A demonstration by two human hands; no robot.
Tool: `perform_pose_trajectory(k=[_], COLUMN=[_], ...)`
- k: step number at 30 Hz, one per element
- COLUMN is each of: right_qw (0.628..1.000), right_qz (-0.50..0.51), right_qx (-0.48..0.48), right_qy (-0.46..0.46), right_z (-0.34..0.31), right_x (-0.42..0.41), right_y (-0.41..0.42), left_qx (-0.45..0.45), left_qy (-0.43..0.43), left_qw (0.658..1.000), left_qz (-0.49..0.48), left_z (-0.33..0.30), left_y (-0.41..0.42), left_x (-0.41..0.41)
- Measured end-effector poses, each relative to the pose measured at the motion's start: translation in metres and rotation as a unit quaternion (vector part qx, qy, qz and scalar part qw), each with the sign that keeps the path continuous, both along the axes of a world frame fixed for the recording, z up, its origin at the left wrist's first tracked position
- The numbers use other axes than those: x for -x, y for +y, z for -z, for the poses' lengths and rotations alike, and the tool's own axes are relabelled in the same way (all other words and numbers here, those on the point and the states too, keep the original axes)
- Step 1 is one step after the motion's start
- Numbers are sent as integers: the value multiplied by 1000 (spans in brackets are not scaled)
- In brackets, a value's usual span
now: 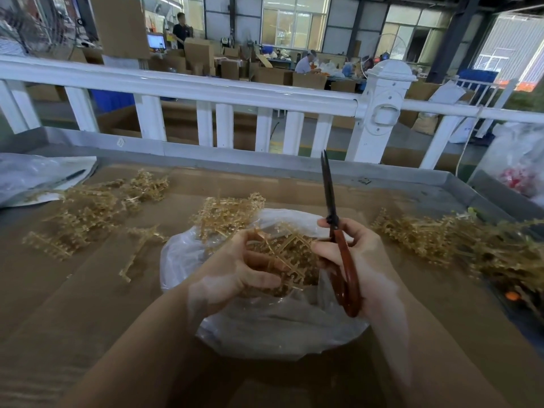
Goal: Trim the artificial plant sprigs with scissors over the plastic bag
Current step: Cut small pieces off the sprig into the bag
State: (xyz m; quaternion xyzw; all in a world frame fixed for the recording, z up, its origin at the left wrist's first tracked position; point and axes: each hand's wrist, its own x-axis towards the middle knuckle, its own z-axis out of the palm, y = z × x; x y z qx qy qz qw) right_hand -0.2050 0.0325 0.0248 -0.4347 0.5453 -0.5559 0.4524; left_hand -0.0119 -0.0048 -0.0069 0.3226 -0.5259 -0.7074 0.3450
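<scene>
A clear plastic bag [265,331] lies open on the brown table in front of me. My left hand [235,269] grips a tan artificial plant sprig [290,254] above the bag. My right hand [356,254] holds red-handled scissors [344,269], the dark blades closed and pointing up and away, just right of the sprig. More tan sprigs sit in a heap [226,213] at the bag's far edge.
Loose sprigs lie spread at the left [88,213] and piled at the right [459,240]. Another plastic bag [35,178] with a pen lies at far left. A white fence [223,92] runs behind the table's grey raised rim [294,166].
</scene>
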Motion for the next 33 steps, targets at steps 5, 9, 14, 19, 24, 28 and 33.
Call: perform_pose_trajectory(k=[5, 9, 14, 19, 24, 28, 33], right_qw=[999, 995, 990, 987, 991, 990, 986], right_qz=[9, -1, 1, 16, 12, 9, 22], right_qx=[31, 63, 82, 75, 90, 108, 120], right_qy=[27, 72, 113, 139, 94, 96, 113], right_z=[2, 5, 9, 14, 15, 15, 15], right_x=[3, 0, -6, -12, -15, -17, -17], right_y=[2, 5, 7, 8, 8, 10, 10], left_qx=[29, 1, -84, -84, -86, -57, -70], left_qy=[-8, 1, 15, 65, 76, 51, -2], left_qw=[999, 997, 991, 980, 977, 976, 982], left_qz=[-28, -82, -105, -170, -177, -204, -176], left_z=[2, 0, -7, -5, -3, -5, -6], left_y=[-1, -3, 1, 11, 13, 13, 14], left_x=[-1, 8, 19, 26, 31, 33, 28])
